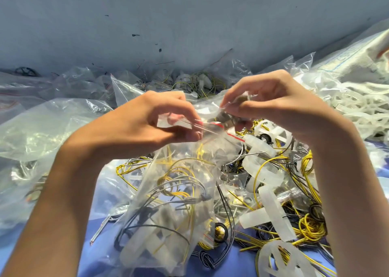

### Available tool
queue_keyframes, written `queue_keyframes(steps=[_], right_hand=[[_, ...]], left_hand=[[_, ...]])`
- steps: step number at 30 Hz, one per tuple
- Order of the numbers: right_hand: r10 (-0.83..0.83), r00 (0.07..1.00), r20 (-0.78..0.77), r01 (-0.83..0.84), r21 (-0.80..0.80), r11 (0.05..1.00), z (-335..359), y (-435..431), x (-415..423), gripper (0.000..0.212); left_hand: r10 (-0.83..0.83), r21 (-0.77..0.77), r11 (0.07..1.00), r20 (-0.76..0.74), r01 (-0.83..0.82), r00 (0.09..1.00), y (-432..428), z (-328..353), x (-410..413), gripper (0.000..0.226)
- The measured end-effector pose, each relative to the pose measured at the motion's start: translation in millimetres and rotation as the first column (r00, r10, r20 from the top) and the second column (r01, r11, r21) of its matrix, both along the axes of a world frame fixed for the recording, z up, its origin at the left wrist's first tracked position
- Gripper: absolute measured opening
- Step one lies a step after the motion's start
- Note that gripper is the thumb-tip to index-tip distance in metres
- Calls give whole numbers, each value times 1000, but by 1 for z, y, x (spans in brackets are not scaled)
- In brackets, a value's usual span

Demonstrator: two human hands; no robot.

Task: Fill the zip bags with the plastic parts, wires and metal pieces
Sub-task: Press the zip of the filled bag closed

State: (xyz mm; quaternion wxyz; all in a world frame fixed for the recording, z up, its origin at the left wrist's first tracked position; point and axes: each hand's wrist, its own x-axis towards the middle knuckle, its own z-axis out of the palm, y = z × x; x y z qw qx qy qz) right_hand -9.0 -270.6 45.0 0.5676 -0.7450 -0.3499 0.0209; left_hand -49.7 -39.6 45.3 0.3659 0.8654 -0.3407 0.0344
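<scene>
Yellow wires (311, 230) and plastic strips (271, 205) crowd the held zip bag (174, 192).

blue surface (94, 260) under wires (311, 228), zip bags (168, 213)

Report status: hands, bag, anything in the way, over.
Left hand, right hand pinch zip bag mouth. Bag part-filled. Loose wires heaped beside.

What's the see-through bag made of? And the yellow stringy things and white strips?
The zip bag looks like thin clear plastic film, shiny and crinkled. The yellow wires are probably metal under smooth plastic coating; they hold curled loops. The white strips seem milky, matte, bendy plastic.
</scene>
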Motion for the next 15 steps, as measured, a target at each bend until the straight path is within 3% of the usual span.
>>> queue_keyframes(steps=[6, 11, 13, 15], right_hand=[[154, 986, -63, -164, -203, 965, 1, 1, -2, 9], [289, 942, -169, -330, -336, 882, -5, 12, -7, 8], [299, 946, -128, -325, -424, 845, -8, 17, -6, 6], [292, 955, -47, -274, -509, 816, -11, 23, -4, 22]], left_hand=[[-67, -43, 997, 23, 68, 997, -8, 1, -4, 10], [-153, -58, 986, 49, 156, 987, -29, -3, -6, 11], [-162, -51, 985, 92, 167, 982, -35, -4, -7, 12], [-160, -89, 981, 108, 170, 981, -37, -3, -7, 11]])
